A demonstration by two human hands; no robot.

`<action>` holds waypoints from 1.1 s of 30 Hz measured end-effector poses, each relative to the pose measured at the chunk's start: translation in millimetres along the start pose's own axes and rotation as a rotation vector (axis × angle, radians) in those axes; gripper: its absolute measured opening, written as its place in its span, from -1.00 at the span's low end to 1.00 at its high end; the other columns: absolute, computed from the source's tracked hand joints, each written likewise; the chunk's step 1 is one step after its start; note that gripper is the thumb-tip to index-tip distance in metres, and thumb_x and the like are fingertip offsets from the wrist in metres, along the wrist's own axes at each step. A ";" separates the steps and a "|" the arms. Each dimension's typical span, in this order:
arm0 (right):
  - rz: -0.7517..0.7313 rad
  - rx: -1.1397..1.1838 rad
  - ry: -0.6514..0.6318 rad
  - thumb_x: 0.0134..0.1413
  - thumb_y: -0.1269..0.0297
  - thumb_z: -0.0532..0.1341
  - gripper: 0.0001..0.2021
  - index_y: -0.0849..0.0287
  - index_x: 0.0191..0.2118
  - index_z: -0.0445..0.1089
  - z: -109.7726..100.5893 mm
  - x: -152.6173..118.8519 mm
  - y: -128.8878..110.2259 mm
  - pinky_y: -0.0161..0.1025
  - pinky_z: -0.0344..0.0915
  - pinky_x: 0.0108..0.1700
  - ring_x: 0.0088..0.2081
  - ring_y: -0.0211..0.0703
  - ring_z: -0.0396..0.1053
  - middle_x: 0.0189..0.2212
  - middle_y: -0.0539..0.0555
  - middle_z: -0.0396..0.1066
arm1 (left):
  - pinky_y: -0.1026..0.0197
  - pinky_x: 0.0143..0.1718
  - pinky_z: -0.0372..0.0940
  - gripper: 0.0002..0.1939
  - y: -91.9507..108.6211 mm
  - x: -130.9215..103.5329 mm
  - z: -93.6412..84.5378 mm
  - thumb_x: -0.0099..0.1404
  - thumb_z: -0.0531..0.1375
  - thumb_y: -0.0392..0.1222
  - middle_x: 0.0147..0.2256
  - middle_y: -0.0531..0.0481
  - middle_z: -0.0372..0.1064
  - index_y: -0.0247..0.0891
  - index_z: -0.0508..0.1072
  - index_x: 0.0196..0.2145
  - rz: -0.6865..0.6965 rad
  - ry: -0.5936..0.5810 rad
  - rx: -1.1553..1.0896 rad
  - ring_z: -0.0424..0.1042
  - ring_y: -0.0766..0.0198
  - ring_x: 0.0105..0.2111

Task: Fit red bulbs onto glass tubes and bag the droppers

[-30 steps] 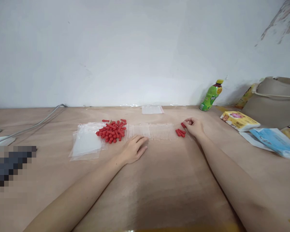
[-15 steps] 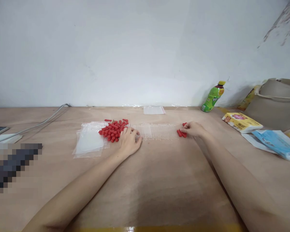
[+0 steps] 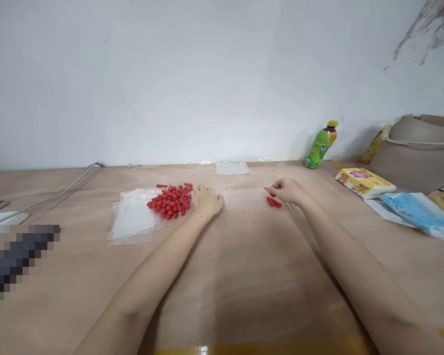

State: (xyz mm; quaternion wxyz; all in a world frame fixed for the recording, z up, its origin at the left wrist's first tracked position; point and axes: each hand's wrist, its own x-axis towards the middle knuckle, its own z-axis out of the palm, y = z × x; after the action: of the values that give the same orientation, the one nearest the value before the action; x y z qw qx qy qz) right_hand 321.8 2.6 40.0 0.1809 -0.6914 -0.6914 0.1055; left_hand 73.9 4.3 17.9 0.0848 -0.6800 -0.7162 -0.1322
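A row of thin clear tubes (image 3: 244,201), like dropper pipes, lies side by side on the table. My left hand (image 3: 206,201) rests over the row's left end, fingers spread and thumb apart. Just left of it is a heap of red rubber dropper bulbs (image 3: 169,203). At the row's right end my right hand (image 3: 287,190) is closed in a pinch on a red dropper bulb (image 3: 269,191), mostly hidden by the fingers. Below those fingers lie a couple of loose red bulbs (image 3: 275,202). A few more clear tubes are faintly visible under the right wrist.
Clear zip bags (image 3: 136,215) lie left of the heap, another bag (image 3: 232,168) by the wall. On the right stand a green bottle (image 3: 320,148) and a grey bucket (image 3: 414,155), with a yellow tissue pack (image 3: 364,182) and blue packet (image 3: 420,213). A cable (image 3: 64,190) runs at left.
My left hand has shifted right along the tubes, its fingers spreading. My right hand has lifted slightly off the loose red bulbs and holds one at the fingertips. The camera view has shifted a little.
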 end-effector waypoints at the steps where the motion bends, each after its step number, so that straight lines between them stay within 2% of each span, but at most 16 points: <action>1: -0.003 0.010 -0.005 -0.07 0.04 0.08 -0.66 0.17 -0.61 0.37 0.9 -0.7 -1.4 -0.37 0.02 -0.55 -0.59 -0.31 0.20 -0.71 -0.02 0.30 | 0.00 -0.09 0.01 -0.53 0.7 0.8 -0.2 0.12 0.01 -0.01 -0.14 -0.37 0.22 -0.48 0.43 -0.24 -0.006 -0.004 0.001 0.13 -0.14 -0.07; 6: -0.049 -0.014 -0.066 0.01 0.10 0.02 -0.59 0.18 -0.71 0.30 0.9 -6.9 -11.4 -0.37 0.04 -0.52 -0.63 -0.33 0.20 -0.78 -0.01 0.27 | -0.01 -0.08 0.02 -0.51 2.2 5.4 -3.0 0.09 0.02 -0.01 -0.13 -0.39 0.22 -0.51 0.44 -0.23 -0.049 -0.043 0.001 0.15 -0.17 -0.07; 10: -0.073 -0.032 -0.040 0.02 0.13 0.04 -0.64 0.18 -0.67 0.30 4.7 -9.0 -20.6 -0.36 0.02 -0.54 -0.65 -0.32 0.19 -0.75 -0.01 0.29 | -0.03 -0.07 0.03 -0.51 -1.2 10.2 -3.8 0.09 0.04 0.00 -0.10 -0.41 0.22 -0.51 0.45 -0.24 -0.088 -0.093 -0.012 0.15 -0.19 -0.05; 15: -0.195 0.000 0.110 0.03 0.17 0.07 -0.74 0.19 -0.56 0.29 18.4 -11.2 -33.7 -0.34 0.03 -0.48 -0.51 -0.26 0.27 -0.57 0.04 0.37 | -0.06 -0.10 0.09 -0.47 -7.5 16.9 -0.1 0.09 0.05 0.05 -0.10 -0.46 0.24 -0.52 0.44 -0.21 -0.118 -0.142 -0.041 0.18 -0.22 -0.05; 19: -0.320 0.109 0.192 0.10 0.22 0.02 -0.81 0.18 -0.41 0.27 35.1 -23.1 -52.0 -0.30 0.10 -0.38 -0.45 -0.22 0.28 -0.50 0.04 0.38 | -0.07 -0.12 0.11 -0.54 -8.9 16.4 -1.0 0.14 0.04 -0.02 -0.14 -0.49 0.26 -0.54 0.43 -0.27 -0.062 -0.122 -0.062 0.19 -0.23 -0.06; 22: -0.450 0.238 0.230 0.12 0.23 0.02 -0.84 0.17 -0.34 0.27 55.9 -34.9 -63.3 -0.25 0.16 -0.29 -0.39 -0.20 0.30 -0.44 0.05 0.38 | -0.05 -0.14 0.12 -0.64 -11.2 7.6 -9.2 0.20 0.00 -0.13 -0.14 -0.46 0.24 -0.52 0.40 -0.27 0.030 -0.066 -0.077 0.20 -0.18 -0.08; 24: -0.539 0.308 0.287 0.10 0.24 0.05 -0.84 0.18 -0.24 0.27 71.3 -43.1 -66.6 -0.22 0.19 -0.24 -0.32 -0.17 0.30 -0.37 0.09 0.37 | 0.00 -0.12 0.13 -0.68 -17.3 -3.6 -15.5 0.26 -0.06 -0.18 -0.13 -0.37 0.24 -0.47 0.36 -0.23 0.125 -0.022 -0.091 0.21 -0.08 -0.08; 26: -0.616 0.351 0.319 0.11 0.27 0.05 -0.78 0.20 -0.13 0.25 83.3 -51.9 -66.8 -0.22 0.23 -0.24 -0.29 -0.16 0.29 -0.34 0.12 0.33 | 0.10 -0.14 0.16 -0.73 -28.7 -18.6 -18.3 0.30 -0.09 -0.21 -0.18 -0.24 0.28 -0.39 0.32 -0.21 0.275 0.005 -0.133 0.26 0.07 -0.14; 27: -0.650 0.369 0.319 0.13 0.29 0.03 -0.77 0.19 -0.11 0.25 87.2 -56.6 -66.2 -0.22 0.24 -0.25 -0.29 -0.17 0.29 -0.33 0.12 0.31 | 0.13 -0.19 0.20 -0.75 -36.0 -27.0 -17.6 0.31 -0.11 -0.23 -0.23 -0.20 0.30 -0.37 0.30 -0.22 0.406 0.032 -0.192 0.29 0.13 -0.21; 28: -0.682 0.381 0.310 0.14 0.30 0.00 -0.78 0.18 -0.11 0.27 89.3 -61.3 -65.3 -0.24 0.26 -0.26 -0.30 -0.18 0.28 -0.34 0.11 0.29 | 0.16 -0.27 0.22 -0.76 -43.8 -35.5 -15.4 0.33 -0.12 -0.23 -0.29 -0.15 0.31 -0.35 0.28 -0.23 0.510 0.044 -0.253 0.31 0.17 -0.29; 30: -0.732 0.400 0.273 0.15 0.31 -0.02 -0.79 0.14 -0.15 0.29 89.2 -70.3 -63.5 -0.26 0.27 -0.27 -0.31 -0.20 0.28 -0.34 0.10 0.27 | 0.20 -0.36 0.25 -0.78 -59.0 -51.2 -7.8 0.33 -0.11 -0.22 -0.37 -0.08 0.32 -0.32 0.29 -0.25 0.619 0.071 -0.324 0.33 0.23 -0.38; 33: -0.759 0.426 0.218 0.14 0.34 -0.01 -0.82 0.13 -0.19 0.30 83.6 -80.5 -62.7 -0.26 0.28 -0.25 -0.29 -0.22 0.29 -0.30 0.09 0.29 | 0.24 -0.33 0.27 -0.79 -73.4 -65.9 4.2 0.33 -0.08 -0.23 -0.33 -0.06 0.36 -0.29 0.31 -0.19 0.753 0.174 -0.425 0.37 0.27 -0.36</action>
State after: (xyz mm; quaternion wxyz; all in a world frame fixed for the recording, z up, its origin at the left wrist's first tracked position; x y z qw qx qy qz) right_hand 229.4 -70.1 -19.9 0.4170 -0.3431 -0.8360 0.0979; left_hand 5.1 -60.0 -11.4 0.0453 -0.8822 -0.3656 -0.2933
